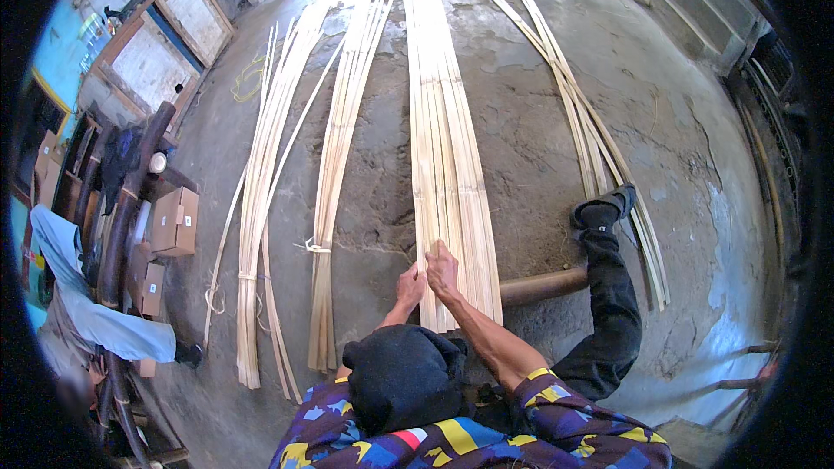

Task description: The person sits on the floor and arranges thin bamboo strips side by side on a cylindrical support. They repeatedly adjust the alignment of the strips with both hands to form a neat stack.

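A long bundle of pale bamboo strips (432,122) lies lengthwise in front of me, its near end close to my body. My right hand (441,267) is closed on strips near that end, fingers bent over them. Just beside it, my left hand (410,285) is closed at the bundle's left edge, its fingers partly hidden. Across the floor to the right runs a thick round pole (545,287), which meets the bundle's right edge. A rounded black cloth shape (404,378) covers part of my left forearm. My right leg (612,295) stretches out, with a dark sandal on the foot.
To the left lie two tied strip bundles, one nearer (326,208) and one farther out (261,200). Loose strips (582,113) cross on the right, beside my foot. Cardboard boxes (175,221) and dark poles (130,200) line the left side, where another person's leg (104,304) extends.
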Demonstrator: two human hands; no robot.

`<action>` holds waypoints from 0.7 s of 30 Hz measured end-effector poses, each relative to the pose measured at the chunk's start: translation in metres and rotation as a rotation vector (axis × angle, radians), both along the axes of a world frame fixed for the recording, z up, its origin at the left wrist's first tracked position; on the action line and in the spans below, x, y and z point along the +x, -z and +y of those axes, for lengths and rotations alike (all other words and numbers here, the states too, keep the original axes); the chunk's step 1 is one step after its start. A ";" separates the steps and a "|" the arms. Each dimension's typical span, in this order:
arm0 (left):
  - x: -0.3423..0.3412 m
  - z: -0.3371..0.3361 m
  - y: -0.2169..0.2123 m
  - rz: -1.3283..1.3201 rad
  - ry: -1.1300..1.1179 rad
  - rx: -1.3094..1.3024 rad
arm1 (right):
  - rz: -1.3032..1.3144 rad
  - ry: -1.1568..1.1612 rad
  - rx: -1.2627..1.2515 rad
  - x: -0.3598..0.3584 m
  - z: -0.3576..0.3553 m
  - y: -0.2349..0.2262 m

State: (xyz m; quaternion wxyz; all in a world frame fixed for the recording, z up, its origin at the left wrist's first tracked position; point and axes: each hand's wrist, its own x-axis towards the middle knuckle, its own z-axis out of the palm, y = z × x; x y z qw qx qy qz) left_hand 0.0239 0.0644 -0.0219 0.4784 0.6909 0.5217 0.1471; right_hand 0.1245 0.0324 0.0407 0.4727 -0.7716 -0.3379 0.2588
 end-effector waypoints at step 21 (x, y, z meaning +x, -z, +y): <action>-0.003 0.040 -0.009 -0.266 -0.187 -0.286 | 0.014 -0.318 -0.147 -0.018 -0.008 0.030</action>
